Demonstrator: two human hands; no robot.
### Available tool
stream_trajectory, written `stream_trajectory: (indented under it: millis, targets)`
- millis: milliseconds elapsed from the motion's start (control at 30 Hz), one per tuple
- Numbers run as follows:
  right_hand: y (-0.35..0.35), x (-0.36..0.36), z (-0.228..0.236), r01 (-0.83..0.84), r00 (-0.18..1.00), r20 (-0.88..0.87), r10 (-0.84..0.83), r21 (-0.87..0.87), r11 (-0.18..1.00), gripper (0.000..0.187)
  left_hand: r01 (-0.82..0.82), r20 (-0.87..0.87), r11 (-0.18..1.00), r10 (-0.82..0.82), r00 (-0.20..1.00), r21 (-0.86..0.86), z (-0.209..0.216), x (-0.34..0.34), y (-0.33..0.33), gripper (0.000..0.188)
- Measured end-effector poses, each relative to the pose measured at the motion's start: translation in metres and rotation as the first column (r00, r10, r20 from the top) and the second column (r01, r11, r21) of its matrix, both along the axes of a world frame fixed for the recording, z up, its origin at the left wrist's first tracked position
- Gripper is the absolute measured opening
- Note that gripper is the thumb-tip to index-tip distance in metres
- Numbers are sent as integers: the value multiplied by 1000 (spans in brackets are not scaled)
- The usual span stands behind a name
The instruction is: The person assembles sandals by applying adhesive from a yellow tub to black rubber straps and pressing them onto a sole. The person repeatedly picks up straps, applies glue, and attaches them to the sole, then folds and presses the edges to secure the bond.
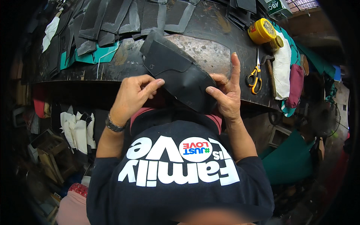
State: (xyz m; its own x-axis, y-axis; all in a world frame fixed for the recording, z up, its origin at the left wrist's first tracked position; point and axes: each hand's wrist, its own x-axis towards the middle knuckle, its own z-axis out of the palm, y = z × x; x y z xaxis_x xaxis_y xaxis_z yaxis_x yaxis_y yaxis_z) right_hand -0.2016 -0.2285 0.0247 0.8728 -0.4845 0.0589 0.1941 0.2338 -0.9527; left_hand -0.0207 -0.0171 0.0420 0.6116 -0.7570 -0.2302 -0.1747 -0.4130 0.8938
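Observation:
A black leather piece (176, 73), shaped like a shoe upper with a curved overlay, is held tilted over the table's near edge. My left hand (137, 92) is closed at its left edge, thumb and curled fingers gripping it; the fingertips are partly hidden. My right hand (227, 90) pinches the opposite edge between thumb and a finger behind it, with the index finger pointing up. The far end of the piece lies over a grey, speckled slab (210, 50) set on the dark table (127, 71).
Rows of black cut pieces (116, 17) cover the far left, beside teal material (93, 55). On the right are orange-handled scissors (255, 77), a hammer (270, 73), a yellow tub (261, 31), a small jar (276, 43) and a white cloth roll (282, 71).

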Motion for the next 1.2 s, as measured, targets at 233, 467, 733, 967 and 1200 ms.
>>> stream_trajectory:
  millis: [233, 467, 733, 967, 1200]
  targets:
    - [-1, 2, 2, -238, 971, -31, 237, -87, 967, 105, -341, -442, 801, 108, 890, -492, -46, -5, -14, 20]
    - [-27, 58, -1, -61, 997, 31, 66, -145, 987, 75, -125, -222, 787, -16, 975, -604, -42, -31, -35, 25]
    - [-24, 69, -17, 20, 971, -237, -8, 50, 999, 74, 312, 276, 688, -167, 947, -656, -38, -23, -32, 22]
    - [-17, 71, -24, 182, 982, -67, -175, 131, 974, 71, 26, -211, 900, -129, 969, -434, -33, -23, -49, 25]
    - [-12, 74, -28, 221, 975, -32, -221, 30, 975, 71, -21, -400, 892, -181, 898, -452, -27, -24, -48, 25]
